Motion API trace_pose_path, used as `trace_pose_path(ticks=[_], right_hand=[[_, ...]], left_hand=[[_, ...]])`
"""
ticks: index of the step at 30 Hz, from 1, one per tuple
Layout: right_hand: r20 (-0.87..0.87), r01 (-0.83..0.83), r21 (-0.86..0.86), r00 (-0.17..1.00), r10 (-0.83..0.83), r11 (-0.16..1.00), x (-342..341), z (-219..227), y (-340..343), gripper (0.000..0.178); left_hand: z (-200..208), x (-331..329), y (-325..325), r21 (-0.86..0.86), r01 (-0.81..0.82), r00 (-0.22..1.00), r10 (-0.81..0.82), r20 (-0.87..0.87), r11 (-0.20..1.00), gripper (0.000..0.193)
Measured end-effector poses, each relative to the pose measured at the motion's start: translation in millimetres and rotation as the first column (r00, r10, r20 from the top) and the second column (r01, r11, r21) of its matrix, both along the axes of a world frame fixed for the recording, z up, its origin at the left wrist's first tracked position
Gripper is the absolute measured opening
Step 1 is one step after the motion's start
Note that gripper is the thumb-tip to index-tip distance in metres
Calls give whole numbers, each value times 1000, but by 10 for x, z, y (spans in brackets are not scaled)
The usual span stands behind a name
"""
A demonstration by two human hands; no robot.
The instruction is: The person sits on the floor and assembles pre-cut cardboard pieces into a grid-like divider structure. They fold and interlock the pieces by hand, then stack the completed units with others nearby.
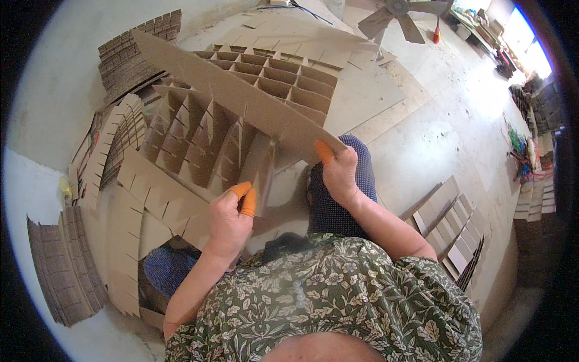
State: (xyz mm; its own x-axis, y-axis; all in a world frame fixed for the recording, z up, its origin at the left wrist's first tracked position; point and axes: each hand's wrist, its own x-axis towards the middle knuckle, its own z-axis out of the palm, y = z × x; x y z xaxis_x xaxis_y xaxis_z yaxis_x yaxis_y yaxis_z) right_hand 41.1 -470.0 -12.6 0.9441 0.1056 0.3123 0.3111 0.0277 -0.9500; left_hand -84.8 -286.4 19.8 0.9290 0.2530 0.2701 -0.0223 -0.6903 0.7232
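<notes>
Holds the near end of a long cardboard strip [238,93] in the right hand [339,172], closed on the edge with an orange-covered tip against the broad face. Slants this strip away to the far left, above a slotted cardboard frame [193,142], with the near end beside the right knee [341,217]. Cannot tell whether resting on the slots or just clear of them.

Brings the left hand [231,211] to the near side of the frame, fingers mostly curled, with two orange-covered tips by the lower edge of an upright cardboard panel [259,172]. Cannot tell whether pinching that edge or only touching.

Beyond the strip, a finished grid [307,90] of open square cells, partly hidden by the strip's upper edge. To the left, little room for moving: slotted sheets [123,241] close against the frame, a stack of dark-edged strips [142,51] near the strip's far end, and another dark stack [66,265] farther out. To the right, wide open floor [446,130] past the right hand, reaching up to a fan [398,9], with a pile of pale strips [449,220] well apart from the knee.
</notes>
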Motion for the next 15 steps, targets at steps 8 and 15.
trace_pose_path(ticks=[8,15], right_hand=[[17,-92,131,996,91,987,207,-134,7,18],[105,-92,49,991,86,995,177,30,-31,17]], left_hand=[[75,18,-65,122,14,998,-20,55,992,14],[140,-44,-39,76,32,999,-33,21,997,17]])
